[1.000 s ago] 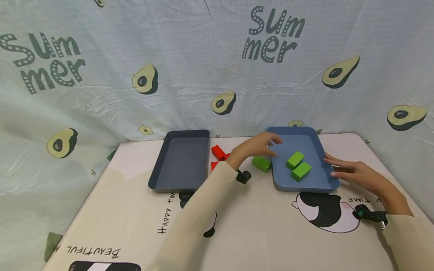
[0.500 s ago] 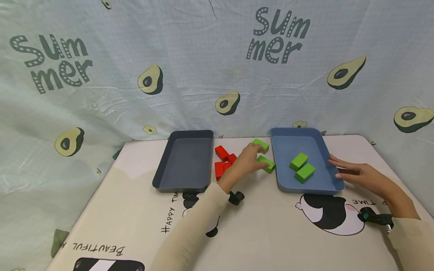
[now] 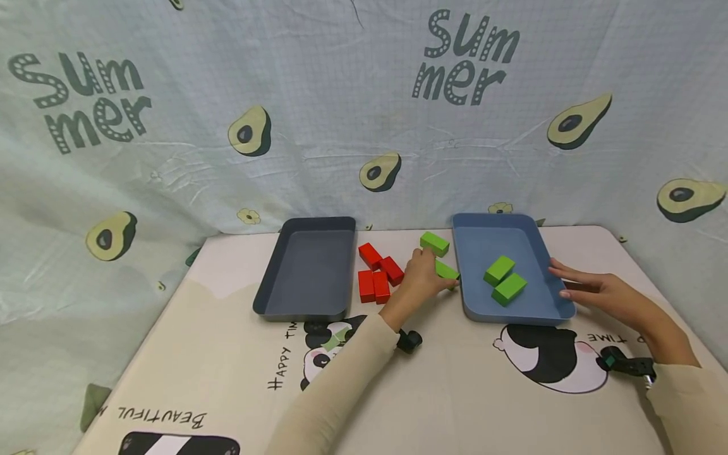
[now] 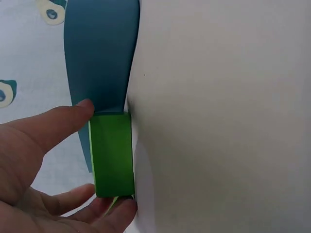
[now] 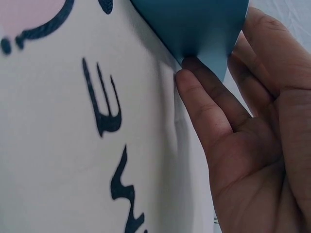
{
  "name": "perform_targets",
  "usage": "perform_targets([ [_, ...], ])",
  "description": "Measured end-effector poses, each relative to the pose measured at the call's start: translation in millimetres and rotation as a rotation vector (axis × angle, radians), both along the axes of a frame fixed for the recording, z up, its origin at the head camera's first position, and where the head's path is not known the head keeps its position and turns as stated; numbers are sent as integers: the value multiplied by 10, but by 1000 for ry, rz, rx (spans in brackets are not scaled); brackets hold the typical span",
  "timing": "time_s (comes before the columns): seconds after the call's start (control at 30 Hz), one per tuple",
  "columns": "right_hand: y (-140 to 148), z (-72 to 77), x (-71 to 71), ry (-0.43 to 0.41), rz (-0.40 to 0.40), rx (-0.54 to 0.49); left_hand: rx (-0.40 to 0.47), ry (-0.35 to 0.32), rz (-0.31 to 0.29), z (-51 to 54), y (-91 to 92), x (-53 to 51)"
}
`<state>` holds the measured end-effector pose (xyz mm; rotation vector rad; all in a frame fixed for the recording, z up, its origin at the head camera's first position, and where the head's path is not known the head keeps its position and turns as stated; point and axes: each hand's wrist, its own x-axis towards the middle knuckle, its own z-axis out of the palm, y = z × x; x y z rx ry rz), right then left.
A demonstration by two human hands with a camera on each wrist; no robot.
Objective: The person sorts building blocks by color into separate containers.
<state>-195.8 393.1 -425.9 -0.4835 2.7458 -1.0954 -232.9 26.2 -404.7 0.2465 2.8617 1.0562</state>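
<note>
The left hand (image 3: 419,278) pinches a green block (image 3: 445,270) just left of the blue tray (image 3: 514,312). In the left wrist view the thumb of that hand (image 4: 34,165) is at one end of the green block (image 4: 112,155) and fingertips are at the other, with the tray's wall (image 4: 101,53) close by. Another green block (image 3: 435,243) lies behind it on the table. Two more, a rear one (image 3: 499,270) and a front one (image 3: 509,289), sit inside the blue tray. Fingers of the right hand (image 3: 620,300) rest on the tray's right wall, also seen in the right wrist view.
Several red blocks (image 3: 366,287) lie together between the left hand and a dark grey tray (image 3: 301,318) at the left. A printed cloth (image 3: 318,189) hangs along the table's back edge. The left forearm crosses the table's middle.
The left hand has moved left from above the blue tray's edge, then down onto the nearer green block, its fingers closing around it. The right hand stays at the tray's wall.
</note>
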Motion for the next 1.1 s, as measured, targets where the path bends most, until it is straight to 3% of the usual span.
perform_targets([
  [0.13, -5, -5, -1, 3, 2, -2, 35, -29, -25, -19, -30, -26],
  [0.4, -11, 11, 9, 11, 6, -7, 97, -138, -312, 15, -232, -204],
  [0.67, -1, -1, 21, 13, 3, 3, 203, -232, -421, -12, -335, -342],
  [0.83, -2, -7, 39, 11, 4, 1, 288, -284, -538, -70, -380, -406],
  [0.93, -18, -7, 20, 11, -3, 21, 336, -343, -557, -79, -401, -441],
  [1.1, 13, -15, 9, 20, -28, 63, 392, -418, -532, -95, -363, -483],
])
